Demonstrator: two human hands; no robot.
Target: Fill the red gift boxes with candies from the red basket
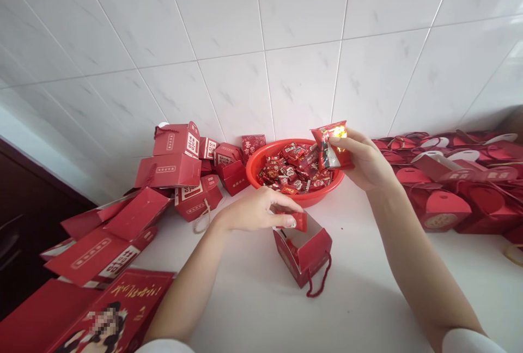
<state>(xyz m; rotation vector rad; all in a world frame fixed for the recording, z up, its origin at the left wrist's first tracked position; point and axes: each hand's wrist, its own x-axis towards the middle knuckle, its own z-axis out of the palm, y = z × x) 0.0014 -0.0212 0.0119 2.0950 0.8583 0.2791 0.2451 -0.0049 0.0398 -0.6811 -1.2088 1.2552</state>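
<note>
White marbled tiles back the white table on my feed. I read the left hand as pinching a small red packet at the mouth of an open red box (its cord handle hangs from the right side). The right hand grips a larger shiny packet near the right rim of a red basket containing wrapped pieces. Stacked boxes stand at left.

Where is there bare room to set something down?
Bare tabletop shows between the forearms, nearer than the open box, and in front of the boxes at right. It's crowded at left with piled boxes and behind, by the basket.
</note>
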